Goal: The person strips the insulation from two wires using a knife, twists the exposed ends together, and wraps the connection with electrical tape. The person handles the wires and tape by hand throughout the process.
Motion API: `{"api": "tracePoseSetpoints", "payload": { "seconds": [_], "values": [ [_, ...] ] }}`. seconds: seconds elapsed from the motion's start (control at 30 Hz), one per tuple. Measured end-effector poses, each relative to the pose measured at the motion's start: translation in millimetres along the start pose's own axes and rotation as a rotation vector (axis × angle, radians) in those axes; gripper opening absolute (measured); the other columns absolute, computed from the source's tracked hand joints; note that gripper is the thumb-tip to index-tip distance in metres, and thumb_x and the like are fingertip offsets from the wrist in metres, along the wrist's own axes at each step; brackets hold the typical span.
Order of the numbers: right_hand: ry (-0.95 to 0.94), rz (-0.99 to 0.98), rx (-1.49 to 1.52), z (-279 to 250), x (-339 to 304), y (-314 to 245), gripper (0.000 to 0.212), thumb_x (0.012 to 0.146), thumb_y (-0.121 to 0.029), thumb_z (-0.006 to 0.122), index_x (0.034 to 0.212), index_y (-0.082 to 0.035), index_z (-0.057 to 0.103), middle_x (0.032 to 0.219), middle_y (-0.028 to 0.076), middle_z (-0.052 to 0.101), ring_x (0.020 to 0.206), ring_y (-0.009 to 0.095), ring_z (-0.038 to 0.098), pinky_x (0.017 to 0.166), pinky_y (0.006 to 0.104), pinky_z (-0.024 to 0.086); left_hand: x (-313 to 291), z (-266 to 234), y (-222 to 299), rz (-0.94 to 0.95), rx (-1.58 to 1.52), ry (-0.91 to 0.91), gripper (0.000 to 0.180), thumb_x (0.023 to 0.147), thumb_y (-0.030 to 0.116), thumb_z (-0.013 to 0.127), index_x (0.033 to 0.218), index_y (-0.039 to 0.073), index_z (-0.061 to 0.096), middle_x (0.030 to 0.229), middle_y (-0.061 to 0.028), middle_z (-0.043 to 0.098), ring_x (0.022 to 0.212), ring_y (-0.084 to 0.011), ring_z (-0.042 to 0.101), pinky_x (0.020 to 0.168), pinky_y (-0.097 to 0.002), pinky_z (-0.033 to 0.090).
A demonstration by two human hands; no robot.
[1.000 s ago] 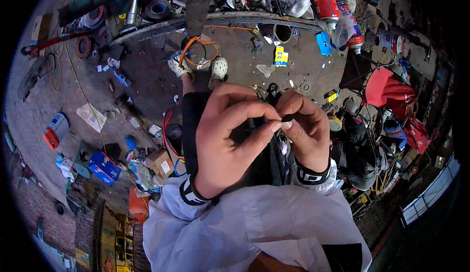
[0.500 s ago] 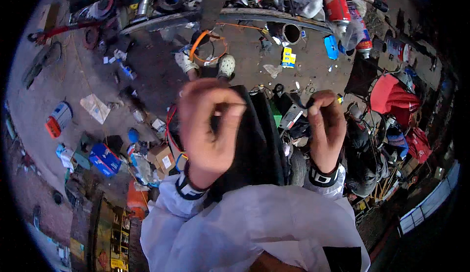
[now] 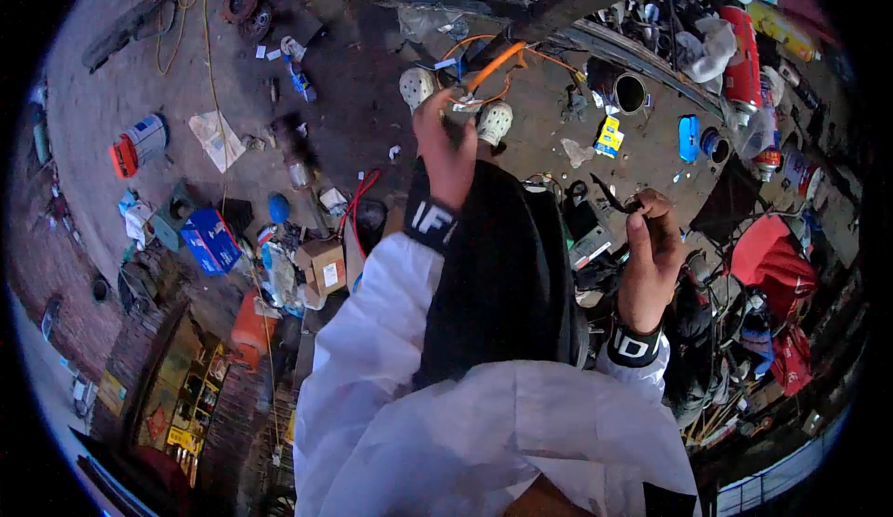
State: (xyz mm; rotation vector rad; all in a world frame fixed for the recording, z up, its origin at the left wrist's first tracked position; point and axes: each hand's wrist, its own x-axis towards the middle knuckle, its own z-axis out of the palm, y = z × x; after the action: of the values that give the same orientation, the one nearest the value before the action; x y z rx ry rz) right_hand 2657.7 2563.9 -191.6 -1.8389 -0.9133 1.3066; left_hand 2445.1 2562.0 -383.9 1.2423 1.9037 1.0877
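My right hand (image 3: 651, 261) is closed in a pinch on a thin dark strip (image 3: 609, 196), whose free end sticks up past the fingertips. My left hand (image 3: 446, 154) is stretched forward over the dark cloth (image 3: 493, 275) on my lap, thumb and fingers apart with nothing seen between them. Just beyond its fingertips, in the picture, is a thick orange curved bar (image 3: 498, 66) with a thin orange cord looping round it. I cannot tell whether the left fingers touch it. My pale clogs (image 3: 495, 122) show on either side of that hand.
A cluttered bench (image 3: 642, 61) with tools and red spray cans (image 3: 741, 57) runs along the far side. On the floor are an open tin (image 3: 630, 94), a yellow and blue box (image 3: 609, 136), a blue box (image 3: 211, 241), a cardboard box (image 3: 323, 271) and a red cloth (image 3: 772, 261).
My left hand has gone from a curled shape close to the camera to stretched forward and opened. The right hand keeps its pinch on the strip. The whole view has turned and shifted.
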Motion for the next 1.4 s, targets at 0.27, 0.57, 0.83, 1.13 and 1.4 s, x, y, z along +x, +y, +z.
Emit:
{"api": "tracePoseSetpoints", "payload": {
  "seconds": [0.27, 0.57, 0.83, 1.13, 1.4],
  "values": [
    [-0.034, 0.153, 0.073, 42, 0, 11, 0.012, 0.090, -0.004, 0.061, 0.102, -0.003, 0.056, 0.103, 0.001, 0.056, 0.096, 0.010, 0.050, 0.087, 0.0242, 0.039, 45, 15, -45, 0.138, 0.135, -0.224, 0.041, 0.076, 0.000, 0.068, 0.116, 0.008, 0.061, 0.112, -0.0167, 0.058, 0.105, -0.0368, 0.055, 0.086, -0.0428, 0.045],
    [-0.113, 0.126, 0.220, 82, 5, 17, 0.014, 0.090, -0.004, 0.061, 0.104, -0.003, 0.057, 0.114, 0.005, 0.058, 0.104, 0.014, 0.053, 0.094, 0.0271, 0.037, 43, -66, -29, -0.249, -0.280, -0.487, 0.054, 0.086, -0.001, 0.060, 0.136, 0.009, 0.041, 0.095, -0.0109, 0.067, 0.089, -0.0193, 0.065, 0.076, -0.0297, 0.050],
    [-0.144, 0.002, 0.167, 118, -6, -6, 0.010, 0.086, -0.003, 0.063, 0.093, -0.002, 0.056, 0.112, 0.010, 0.057, 0.107, 0.017, 0.052, 0.097, 0.0303, 0.036, 60, -126, 60, -0.588, -0.645, -0.697, 0.034, 0.088, 0.002, 0.058, 0.122, 0.000, 0.052, 0.090, -0.0074, 0.067, 0.071, -0.0068, 0.051, 0.064, -0.0216, 0.041],
    [-0.218, 0.165, 0.290, 143, -10, -12, 0.010, 0.091, -0.005, 0.062, 0.098, 0.000, 0.056, 0.098, 0.004, 0.060, 0.090, 0.010, 0.055, 0.082, 0.0243, 0.043, 78, -133, 84, -0.709, -0.532, -0.809, 0.016, 0.089, 0.008, 0.065, 0.103, 0.001, 0.063, 0.088, 0.0009, 0.063, 0.080, -0.0048, 0.054, 0.069, -0.0206, 0.042],
    [-0.452, 0.196, 0.063, 136, 24, -1, 0.012, 0.089, -0.009, 0.067, 0.092, 0.000, 0.059, 0.085, 0.000, 0.059, 0.080, 0.008, 0.053, 0.073, 0.0243, 0.043, 70, -123, 77, -0.479, -0.448, -0.680, 0.014, 0.082, 0.005, 0.071, 0.092, -0.001, 0.064, 0.080, -0.0008, 0.059, 0.070, -0.0045, 0.054, 0.059, -0.0210, 0.042]
  ]
}}
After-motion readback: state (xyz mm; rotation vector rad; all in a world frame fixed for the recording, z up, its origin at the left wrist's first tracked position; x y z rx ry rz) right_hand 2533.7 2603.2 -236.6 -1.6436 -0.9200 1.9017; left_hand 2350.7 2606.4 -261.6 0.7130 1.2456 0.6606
